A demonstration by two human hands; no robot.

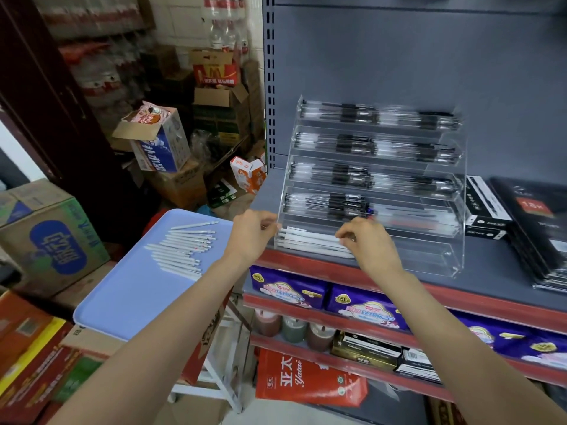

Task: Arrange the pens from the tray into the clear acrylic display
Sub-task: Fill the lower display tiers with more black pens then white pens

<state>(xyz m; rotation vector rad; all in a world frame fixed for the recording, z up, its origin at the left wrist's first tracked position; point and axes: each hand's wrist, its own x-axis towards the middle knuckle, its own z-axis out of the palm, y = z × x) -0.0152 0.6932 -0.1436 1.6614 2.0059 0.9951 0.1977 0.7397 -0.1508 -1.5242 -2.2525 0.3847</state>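
- Head view: grey shop shelf (506,271) with a red edge carries the clear tiered display (454,191); stacked cartons crowd the floor to the left.
- Upper tiers of the display hold black pens (340,173); the bottom tier holds white pens (310,242) lying lengthwise at its left end.
- More white pens, the tray pens (181,250), lie in a row on the blue tray (132,302), left of the shelf and well apart from the display.
- Left hand (251,234) curls its fingers at the display's left front corner, seemingly steadying it or the pen ends.
- Right hand (365,240) pinches the white pens' right ends, fingers bent, wrist low.
- To do this well, I judge: keep the pens parallel, push them flush left, then release.
- Both forearms reach forward from below, slightly converging.
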